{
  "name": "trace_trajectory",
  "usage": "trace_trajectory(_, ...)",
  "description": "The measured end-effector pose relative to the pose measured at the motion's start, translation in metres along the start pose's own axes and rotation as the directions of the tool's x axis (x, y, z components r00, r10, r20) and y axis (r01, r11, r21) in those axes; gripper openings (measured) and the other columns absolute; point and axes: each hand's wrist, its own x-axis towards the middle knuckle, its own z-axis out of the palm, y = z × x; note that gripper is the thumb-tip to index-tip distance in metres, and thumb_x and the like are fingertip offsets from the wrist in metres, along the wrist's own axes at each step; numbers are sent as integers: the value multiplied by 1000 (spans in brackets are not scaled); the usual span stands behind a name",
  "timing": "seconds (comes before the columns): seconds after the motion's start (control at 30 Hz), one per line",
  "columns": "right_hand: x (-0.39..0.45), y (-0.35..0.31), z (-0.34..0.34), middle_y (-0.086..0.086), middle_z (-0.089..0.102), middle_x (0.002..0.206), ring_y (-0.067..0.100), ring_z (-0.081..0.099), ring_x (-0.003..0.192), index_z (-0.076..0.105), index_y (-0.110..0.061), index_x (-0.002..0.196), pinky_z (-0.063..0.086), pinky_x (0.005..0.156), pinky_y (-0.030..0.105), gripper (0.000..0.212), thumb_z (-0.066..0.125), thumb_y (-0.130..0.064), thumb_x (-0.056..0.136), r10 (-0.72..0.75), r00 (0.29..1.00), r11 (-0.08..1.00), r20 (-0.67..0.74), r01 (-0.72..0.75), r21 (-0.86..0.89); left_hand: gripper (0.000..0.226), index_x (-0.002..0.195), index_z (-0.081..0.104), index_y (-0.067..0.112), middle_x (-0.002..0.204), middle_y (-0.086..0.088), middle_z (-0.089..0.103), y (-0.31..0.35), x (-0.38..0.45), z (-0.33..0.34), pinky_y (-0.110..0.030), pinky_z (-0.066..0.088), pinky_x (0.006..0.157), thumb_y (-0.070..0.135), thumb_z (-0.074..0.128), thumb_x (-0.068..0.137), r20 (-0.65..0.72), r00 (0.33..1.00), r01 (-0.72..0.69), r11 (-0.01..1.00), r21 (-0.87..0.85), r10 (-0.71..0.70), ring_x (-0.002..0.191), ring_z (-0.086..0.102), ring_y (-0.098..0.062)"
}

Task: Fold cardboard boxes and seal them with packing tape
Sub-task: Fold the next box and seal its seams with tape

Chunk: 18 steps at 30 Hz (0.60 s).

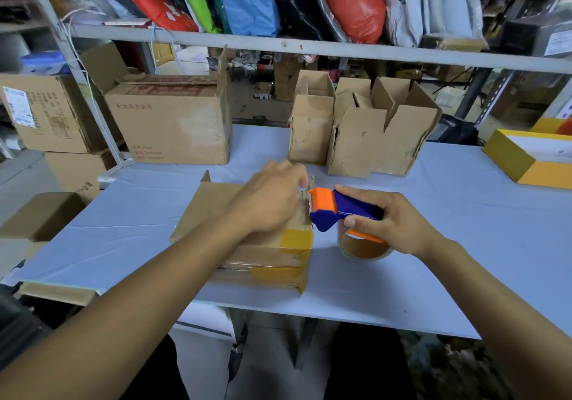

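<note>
A flattened-looking brown cardboard box with yellow tape patches at its near right corner [257, 238] lies on the pale blue counter [448, 245], close to the near edge, where both arms can reach over it without stretching. The left hand [272, 198] rests on top of the box toward its right end, fingers bent down at the far right corner. It looks to be pinning the flaps shut, or pressing the tape's loose end down, so the seam does not spring open; its fingertips are blurred and I cannot tell whether they pinch anything.

The right hand [393, 223] is wrapped round the blue handle of a blue and orange plastic tape dispenser [337, 211], thumb on the near side, fingers over the top. The dispenser's serrated orange head touches the box's right edge just beside the left fingers, which seems the natural start or finish point for a strip along the top seam. The roll of clear packing tape [362, 246] hangs below the handle, just clear of the box's side.

Farther back on the counter stand several small open brown cartons [356, 133], flaps up, probably waiting their turn. A larger printed brown carton [170, 121] sits at the back left, and a yellow open box [526, 159] lies at the far right, out of the working area.
</note>
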Motion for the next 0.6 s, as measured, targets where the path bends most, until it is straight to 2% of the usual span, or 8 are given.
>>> trace_trajectory(0.07,0,2,0,-18,69,114,6,64,103,58,-46,127,51,84,18,50,73,-43,79,-6,1000,1000,0,6,-11,35,135,42,29,136,1,54,-2,0,13,-40,38,102,22,37,101,60,998,5,1000,-31,-3,124,46,-22)
trace_trajectory(0.17,0,5,2,-19,69,114,5,64,103,58,-46,128,52,84,18,50,73,-45,80,-9,1000,1000,-1,9,-11,36,141,37,28,141,1,55,-10,0,19,-39,39,100,29,30,106,65,997,45,999,-1,-45,123,50,-24)
trace_trajectory(0.23,1,6,4,-20,69,114,4,64,103,58,-42,130,50,82,15,52,75,-46,81,-16,1000,1000,-5,16,-7,27,132,40,31,135,3,58,-11,-2,17,-40,40,99,27,33,105,32,999,30,998,-57,-29,120,51,-23)
trace_trajectory(0.33,0,9,5,-20,69,115,2,64,102,59,-37,132,48,80,13,54,71,-44,80,-25,999,1000,-27,24,-13,20,111,39,33,107,9,59,-8,-7,11,-37,36,89,20,44,97,75,996,-27,987,-161,40,106,49,-20)
trace_trajectory(0.4,-1,12,6,-16,69,116,4,64,103,59,-35,133,49,81,14,55,70,-46,81,-35,999,999,-36,33,-35,28,108,37,34,93,15,49,-5,-10,8,-36,32,84,36,55,87,126,989,-51,985,-167,73,99,46,-19)
trace_trajectory(0.5,1,16,7,-17,68,120,3,62,107,58,-36,136,48,86,14,58,68,-52,81,-45,998,996,-36,43,-73,65,111,34,37,105,15,46,-4,-8,9,-36,34,88,77,53,64,152,986,-66,996,-60,74,102,43,-15)
trace_trajectory(0.53,1,18,5,-18,67,121,3,62,109,57,-37,136,47,88,14,59,67,-54,81,-49,998,995,-29,46,-87,73,112,33,38,110,14,46,-4,-8,11,-37,35,89,83,52,59,151,987,-56,998,-32,60,103,42,-14)
trace_trajectory(0.6,-4,25,-1,-16,67,120,5,62,108,56,-40,135,48,88,17,59,66,-58,80,-50,999,991,-19,48,-122,74,112,31,39,113,11,46,-5,-6,13,-39,36,93,84,49,56,138,989,-39,999,-19,42,106,42,-16)
